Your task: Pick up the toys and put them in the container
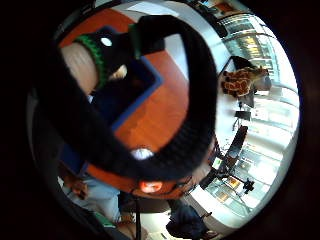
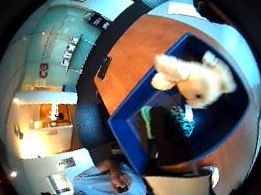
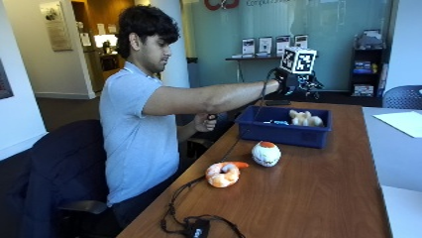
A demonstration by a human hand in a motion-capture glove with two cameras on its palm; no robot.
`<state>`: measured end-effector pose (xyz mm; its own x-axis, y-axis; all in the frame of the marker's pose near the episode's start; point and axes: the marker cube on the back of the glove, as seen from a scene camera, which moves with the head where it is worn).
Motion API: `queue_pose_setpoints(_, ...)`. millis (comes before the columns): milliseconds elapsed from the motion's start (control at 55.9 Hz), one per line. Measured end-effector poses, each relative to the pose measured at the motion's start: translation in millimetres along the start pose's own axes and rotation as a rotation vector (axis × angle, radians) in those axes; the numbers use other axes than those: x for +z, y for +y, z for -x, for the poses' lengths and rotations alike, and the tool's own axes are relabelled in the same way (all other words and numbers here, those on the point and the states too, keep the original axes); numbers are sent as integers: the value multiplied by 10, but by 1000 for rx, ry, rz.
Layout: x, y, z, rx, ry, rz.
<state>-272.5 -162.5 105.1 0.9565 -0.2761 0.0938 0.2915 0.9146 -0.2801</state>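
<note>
Blue container [image 3: 284, 130], gloved right hand [image 3: 294, 82] above

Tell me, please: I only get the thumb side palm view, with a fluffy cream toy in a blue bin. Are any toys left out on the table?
Observer: Yes. The outside view shows an orange shrimp toy lying on the table, apart from the blue container.
Operator: Just that one?
Observer: No. A round white toy with an orange top sits between the shrimp and the container.
Operator: And where is the gloved hand?
Observer: The right hand is up above the container, arm stretched out.
</note>
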Motion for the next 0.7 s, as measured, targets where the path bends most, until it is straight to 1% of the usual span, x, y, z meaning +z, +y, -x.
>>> queue_pose_setpoints(89,12,183,-208,7,-1,26)
queue_pose_setpoints(233,62,543,-513,58,49,97)
queue_pose_setpoints(340,192,999,-800,53,73,131)
queue_pose_setpoints(501,616,1584,-1113,51,44,184)
queue_pose_setpoints(626,1014,1819,-1220,55,20,298)
queue_pose_setpoints(698,1277,1892,-1265,56,12,335)
